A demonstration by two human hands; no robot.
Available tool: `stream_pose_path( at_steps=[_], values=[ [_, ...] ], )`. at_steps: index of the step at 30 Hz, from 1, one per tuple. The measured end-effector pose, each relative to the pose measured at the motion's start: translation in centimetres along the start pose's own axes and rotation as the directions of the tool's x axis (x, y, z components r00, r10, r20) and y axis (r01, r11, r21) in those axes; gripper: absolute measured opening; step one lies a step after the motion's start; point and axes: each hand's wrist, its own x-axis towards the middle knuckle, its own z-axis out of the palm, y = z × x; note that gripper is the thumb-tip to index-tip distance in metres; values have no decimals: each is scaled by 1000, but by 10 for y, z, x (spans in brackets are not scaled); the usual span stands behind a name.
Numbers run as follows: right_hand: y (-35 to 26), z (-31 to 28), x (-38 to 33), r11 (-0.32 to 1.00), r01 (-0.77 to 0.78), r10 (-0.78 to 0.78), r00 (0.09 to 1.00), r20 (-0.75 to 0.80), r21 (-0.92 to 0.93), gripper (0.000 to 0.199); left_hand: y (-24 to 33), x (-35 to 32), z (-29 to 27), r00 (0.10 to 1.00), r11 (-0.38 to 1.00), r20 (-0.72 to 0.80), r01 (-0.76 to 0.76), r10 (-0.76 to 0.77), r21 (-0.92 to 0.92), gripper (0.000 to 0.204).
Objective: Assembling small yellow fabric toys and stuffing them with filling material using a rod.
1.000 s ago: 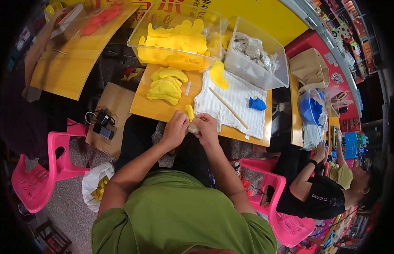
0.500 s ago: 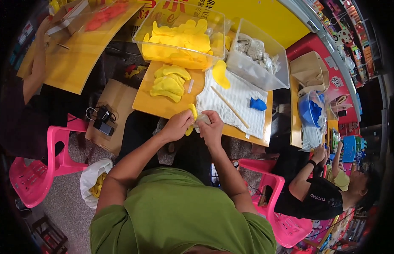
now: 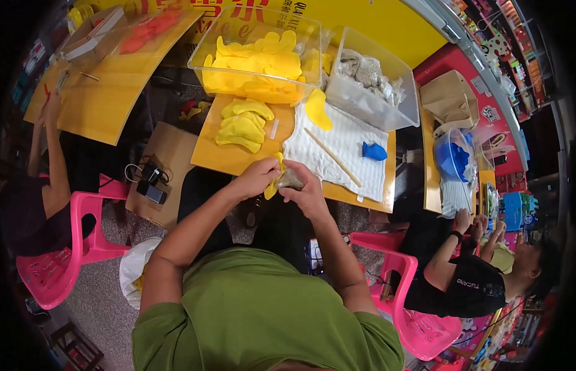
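Note:
Over the table's near edge, my left hand (image 3: 258, 177) pinches a curved yellow fabric piece (image 3: 272, 187), holding it upright. Close against it, my right hand (image 3: 308, 190) curls its fingers and thumb around a greyish, plastic-looking wad (image 3: 290, 179). The wad touches or sits partly in the yellow piece; I cannot tell which. Beyond my hands lies a stack of yellow curved pieces (image 3: 243, 125). A white towel (image 3: 347, 151) to its right bears a wooden stick (image 3: 333, 157), a blue fish-shaped piece (image 3: 374, 151) and a single yellow banana-shaped piece (image 3: 318, 110).
At the back stand a clear bin (image 3: 198, 65) of yellow pieces and another bin (image 3: 396, 114) of greyish wads. Co-workers sit on both sides, on pink chairs (image 3: 90, 229). A cardboard sheet (image 3: 170, 154) with a black adapter lies left; a white bag (image 3: 132, 263) stands below.
My right hand's fingers have spread wider around the greyish wad, which shows more now. The yellow piece has tilted slightly. At the left, a co-worker's arms have moved.

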Motion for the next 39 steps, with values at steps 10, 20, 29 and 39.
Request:
stream_pose_path(
  at_steps=[10,20,29,39],
  values=[
    [40,-16,19,908,109,-177,975,-135,-406,10,1,7,0,986,977,-84,-130,146,169,11],
    [33,5,12,960,13,-121,920,-374,-280,10,9,-45,38,807,844,-447,-111,385,525,12],
    [28,16,1,989,-78,118,931,-346,125,5,7,-28,30,826,926,-502,-63,257,371,9],
    [25,19,-1,991,-69,108,922,-371,118,4,-13,-21,33,882,983,-457,33,-114,-181,9]
  ],
)
